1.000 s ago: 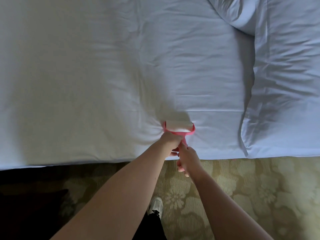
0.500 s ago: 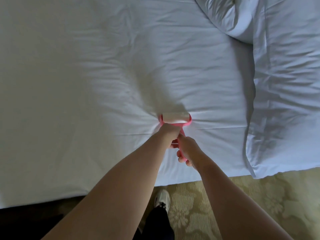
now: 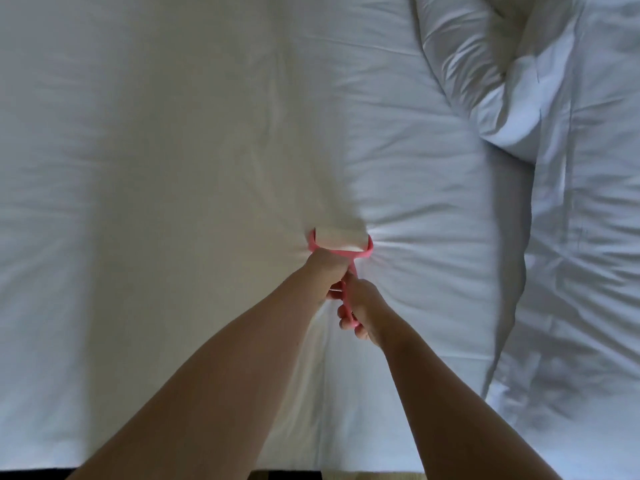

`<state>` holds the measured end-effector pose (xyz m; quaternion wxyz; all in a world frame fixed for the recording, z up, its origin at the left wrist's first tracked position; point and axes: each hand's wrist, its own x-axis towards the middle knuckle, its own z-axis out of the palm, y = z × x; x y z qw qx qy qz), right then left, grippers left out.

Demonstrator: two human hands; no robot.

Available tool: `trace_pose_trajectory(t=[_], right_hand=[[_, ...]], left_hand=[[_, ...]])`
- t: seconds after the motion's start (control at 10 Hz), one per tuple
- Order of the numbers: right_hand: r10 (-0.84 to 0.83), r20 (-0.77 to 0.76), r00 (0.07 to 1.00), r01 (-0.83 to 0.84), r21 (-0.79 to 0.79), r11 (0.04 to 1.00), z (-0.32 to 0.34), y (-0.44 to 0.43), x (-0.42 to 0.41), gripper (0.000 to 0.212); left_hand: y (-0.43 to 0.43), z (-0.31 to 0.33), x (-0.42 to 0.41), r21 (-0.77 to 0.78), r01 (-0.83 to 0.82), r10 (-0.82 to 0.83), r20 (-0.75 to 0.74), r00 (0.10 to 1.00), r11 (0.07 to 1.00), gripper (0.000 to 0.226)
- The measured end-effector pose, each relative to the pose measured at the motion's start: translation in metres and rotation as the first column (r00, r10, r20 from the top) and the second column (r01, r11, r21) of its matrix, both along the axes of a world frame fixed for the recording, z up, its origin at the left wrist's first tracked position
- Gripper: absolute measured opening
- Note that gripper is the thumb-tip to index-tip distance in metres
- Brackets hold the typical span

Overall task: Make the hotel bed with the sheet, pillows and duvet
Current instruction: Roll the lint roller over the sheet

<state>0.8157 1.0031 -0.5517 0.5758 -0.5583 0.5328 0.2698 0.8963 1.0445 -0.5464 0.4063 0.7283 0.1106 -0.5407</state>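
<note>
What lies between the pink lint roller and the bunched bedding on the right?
Only bare, wrinkled sheet; nothing else lies between the lint roller and the bedding, as the head view shows.

matt creased cloth sheet (image 3: 173,168) — pink plastic roller (image 3: 341,245)

Plain white sheet (image 3: 173,150), unpatterned, tinted cream on the left and cooler blue-white toward the right. Plain white duvet (image 3: 588,237), grey-blue shading in the folds. Lint roller (image 3: 341,244): pink frame and handle, white roll. Beige carpet (image 3: 363,475) at the bottom edge, beside a black strip (image 3: 34,474).
</note>
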Motion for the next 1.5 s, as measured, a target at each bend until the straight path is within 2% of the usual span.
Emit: trace_pose_trajectory(t=[0.2, 0.3, 0.4, 0.5, 0.7, 0.8, 1.0, 1.3, 1.5], right_hand=[[0.027, 0.018, 0.999, -0.026, -0.029, 0.999, -0.001, -0.03, 0.044, 0.066], [0.017, 0.021, 1.0, -0.017, -0.023, 1.0, -0.001, -0.046, 0.07, 0.066], [0.014, 0.028, 1.0, -0.014, -0.023, 1.0, -0.004, -0.06, 0.095, 0.066], [0.026, 0.046, 0.999, -0.024, -0.04, 0.999, -0.007, -0.074, 0.122, 0.065], [0.033, 0.007, 0.999, -0.032, -0.058, 0.998, -0.005, -0.105, 0.181, 0.064], [0.04, 0.016, 0.999, -0.039, -0.063, 0.997, -0.009, -0.118, 0.206, 0.062], [0.035, 0.055, 0.998, -0.029, -0.107, 0.994, -0.012, -0.139, 0.243, 0.056], [0.051, 0.043, 0.998, -0.046, -0.098, 0.994, -0.012, -0.189, 0.332, 0.05], [0.065, 0.125, 0.99, -0.052, -0.11, 0.993, -0.007, -0.223, 0.386, 0.041]], left_hand=[[-0.029, 0.007, 0.038, -0.005, -0.04, 0.04, 0.034, 0.999, 0.999, 0.014], [-0.045, 0.003, 0.061, -0.003, -0.032, 0.032, 0.1, 0.995, 0.999, 0.019], [-0.06, -0.005, 0.089, -0.047, -0.084, 0.09, 0.152, 0.984, 0.995, 0.029], [-0.078, -0.012, 0.119, 0.007, -0.05, 0.048, 0.107, 0.993, 0.999, 0.021], [-0.11, -0.018, 0.177, 0.031, -0.053, 0.051, 0.086, 0.995, 0.998, 0.021], [-0.124, -0.02, 0.204, 0.034, -0.028, 0.025, 0.099, 0.995, 0.999, 0.025], [-0.145, -0.032, 0.248, 0.018, 0.01, -0.013, 0.126, 0.992, 1.0, 0.019], [-0.195, -0.026, 0.324, 0.009, -0.044, 0.04, 0.248, 0.968, 0.999, 0.018], [-0.227, -0.024, 0.376, -0.029, -0.117, 0.12, 0.281, 0.952, 0.993, 0.032]])
